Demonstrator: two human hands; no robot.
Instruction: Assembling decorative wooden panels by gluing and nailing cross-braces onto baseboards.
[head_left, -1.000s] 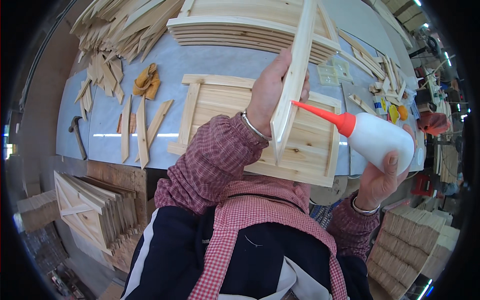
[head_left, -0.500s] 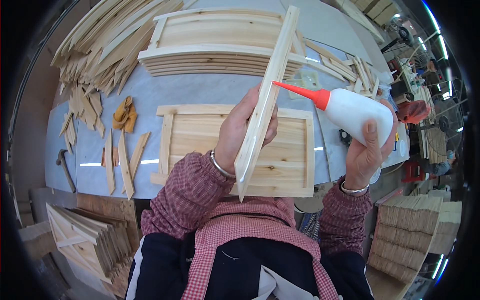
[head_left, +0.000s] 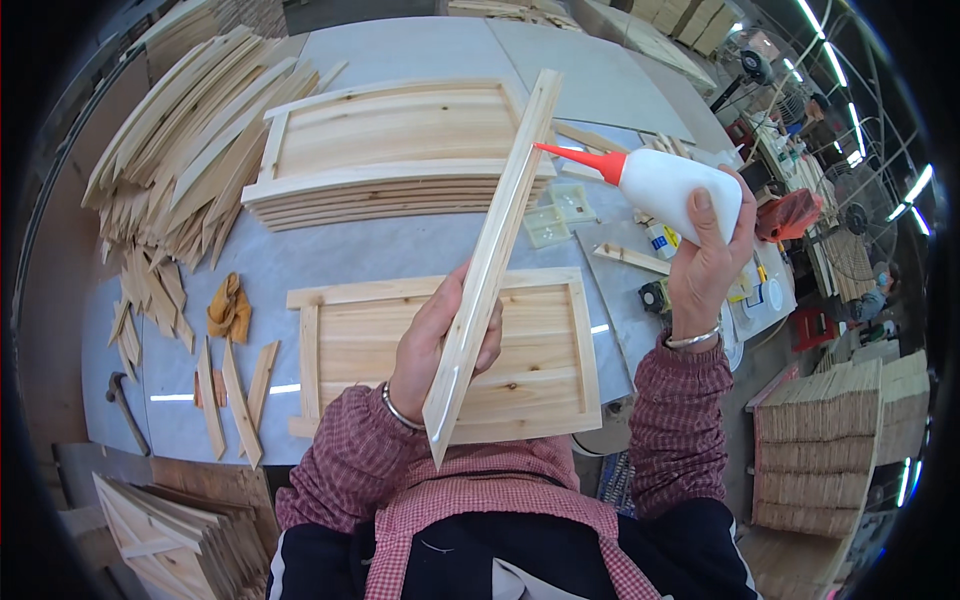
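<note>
head view: the left hand [head_left: 425, 345] is closed around a long wooden strip [head_left: 490, 250], thumb side at its left edge and fingertips showing past its right edge. the strip slants from the upper middle of the frame down to a pointed end at the lower middle, and a glossy whitish bead [head_left: 447, 400] runs along its upward face. the right hand [head_left: 712, 265], right of centre, is wrapped around a white squeeze bottle [head_left: 660, 185], its thumb laid on the near side. the bottle lies nearly level, and its red nozzle [head_left: 590, 160] points left, its tip at the strip's upper part; whether it touches the wood cannot be told.

behind the strip, mid-frame, a framed wooden panel [head_left: 540, 345] lies flat on the grey-blue worktop [head_left: 340, 250]. above it a stack of similar panels [head_left: 390, 195] is partly crossed by the strip. two shallow clear trays [head_left: 547, 226] lie just right of that stack. a big heap of thin wooden slats [head_left: 180, 130] fills the upper left, with a crumpled yellow-brown cloth or glove [head_left: 229, 308] below it. further down on the left are three short slats [head_left: 238, 395] and a hammer [head_left: 124, 408].
</note>
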